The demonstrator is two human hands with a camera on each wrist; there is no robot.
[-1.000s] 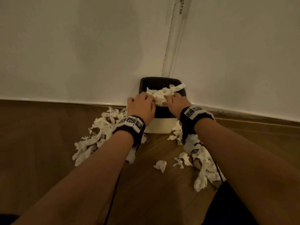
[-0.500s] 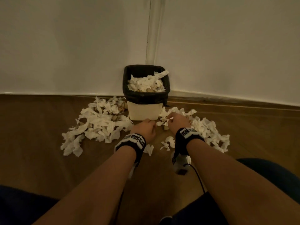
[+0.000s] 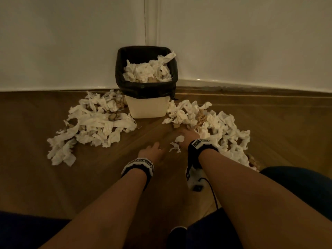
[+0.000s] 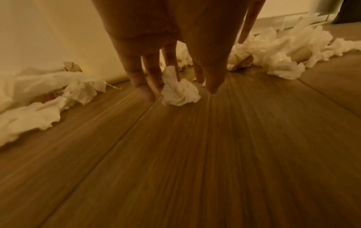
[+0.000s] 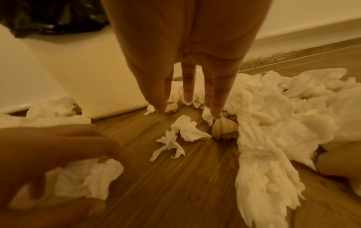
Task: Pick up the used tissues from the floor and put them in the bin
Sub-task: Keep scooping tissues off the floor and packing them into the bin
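Note:
A cream bin (image 3: 146,108) with a black liner (image 3: 143,88) stands in the wall corner, holding several white tissues (image 3: 147,71). Crumpled tissues lie in one pile left of the bin (image 3: 93,123) and another to its right (image 3: 221,128). My left hand (image 3: 154,150) is low over the floor in front of the bin. Its fingers and thumb (image 4: 179,88) curl round one small crumpled tissue (image 4: 181,94), which also shows under the left hand (image 5: 58,154) in the right wrist view. My right hand (image 3: 186,136) has straight fingers, with fingertips (image 5: 215,111) touching the right pile's near edge. Two loose scraps (image 5: 183,134) lie beside it.
Bare wooden floor (image 3: 107,177) stretches in front of the bin between the two piles. White walls (image 3: 71,42) meet behind the bin, with a skirting strip (image 3: 251,94) along the right. My dark-clothed knees (image 3: 296,186) sit at the bottom edge. A cable (image 3: 213,196) hangs from the right wrist.
Both hands came away from the bin's top and dropped to the floor in front of it. The left hand has curled round a small tissue. The right hand reached the right pile's edge.

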